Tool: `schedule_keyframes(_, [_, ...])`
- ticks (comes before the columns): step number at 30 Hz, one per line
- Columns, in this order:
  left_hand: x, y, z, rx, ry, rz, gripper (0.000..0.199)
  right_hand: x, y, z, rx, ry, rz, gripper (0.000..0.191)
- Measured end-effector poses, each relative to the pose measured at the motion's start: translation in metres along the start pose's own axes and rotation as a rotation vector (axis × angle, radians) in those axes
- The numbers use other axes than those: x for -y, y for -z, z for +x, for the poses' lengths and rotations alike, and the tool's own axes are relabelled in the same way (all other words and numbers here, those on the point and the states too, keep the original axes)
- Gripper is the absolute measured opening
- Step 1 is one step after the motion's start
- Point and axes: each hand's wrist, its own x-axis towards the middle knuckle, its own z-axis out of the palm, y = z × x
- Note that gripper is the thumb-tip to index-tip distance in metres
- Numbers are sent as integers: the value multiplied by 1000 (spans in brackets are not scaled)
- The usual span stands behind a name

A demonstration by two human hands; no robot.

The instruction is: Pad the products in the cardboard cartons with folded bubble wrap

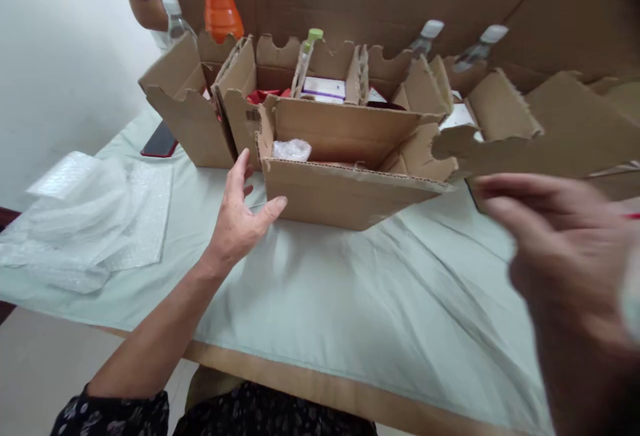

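My left hand (245,206) is open, thumb and fingers spread, just off the left end of a long, low cardboard box (350,193). A bubble-wrapped bundle (291,150) lies inside that box at its left end. On the right, my right hand (560,256) is raised close to the camera and slightly blurred. Its thumb and fingers come together in a pinch near the box's right end, and whatever may be between them is hidden. Behind the long box stands a row of open cardboard bins (193,123) with notched rims; one holds a white and purple box (324,89).
Bubble wrap sheets (95,216) lie on the left of the cloth-covered table (320,289), near a dark phone-like slab (160,140). An orange bottle (221,9) and several clear bottles stand behind the bins, before a tall cardboard panel (350,3). Another person's arm (146,9) shows upper left.
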Motion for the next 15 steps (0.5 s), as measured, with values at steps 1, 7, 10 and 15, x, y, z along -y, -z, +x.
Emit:
schedule_keyframes(1, [5, -4, 4, 44, 31, -55, 88, -7, -14, -11, 43, -58, 93, 46])
schedule_keyframes(7, [7, -34, 12, 118, 64, -225, 82, 3, -92, -14, 192, -81, 283, 67])
schedule_keyframes(10, [-10, -34, -19, 71, 54, -234, 71, 9, -85, -30, 119, -88, 281, 54])
schedule_keyframes(15, [-44, 7, -106, 17, 162, -191, 52, 29, -60, -94, 144, -61, 204, 41])
